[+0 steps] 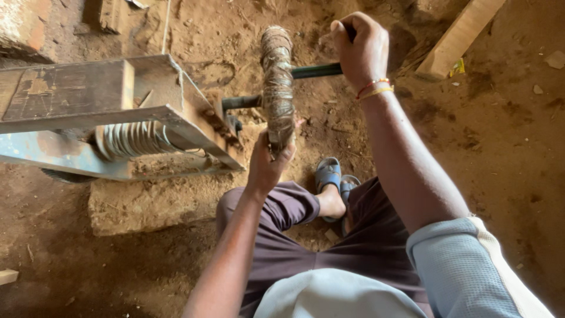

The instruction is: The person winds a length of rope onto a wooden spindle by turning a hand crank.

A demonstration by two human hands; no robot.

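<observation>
Brown, fibrous twine wound into a thick upright bundle [277, 82] is sitting on a dark green metal crank rod [315, 71] that is running out from a worn, rusty blue-grey metal frame [88, 106]. The left hand [268, 162] is closing around the bundle's lower end from below. The right hand [360, 50], wearing red and yellow thread bracelets [374, 89], is gripping the rod's far end in a fist. Blue sandals [334, 176] are resting on the reddish dirt floor [500, 147], beside a pale wooden plank [459, 35].
</observation>
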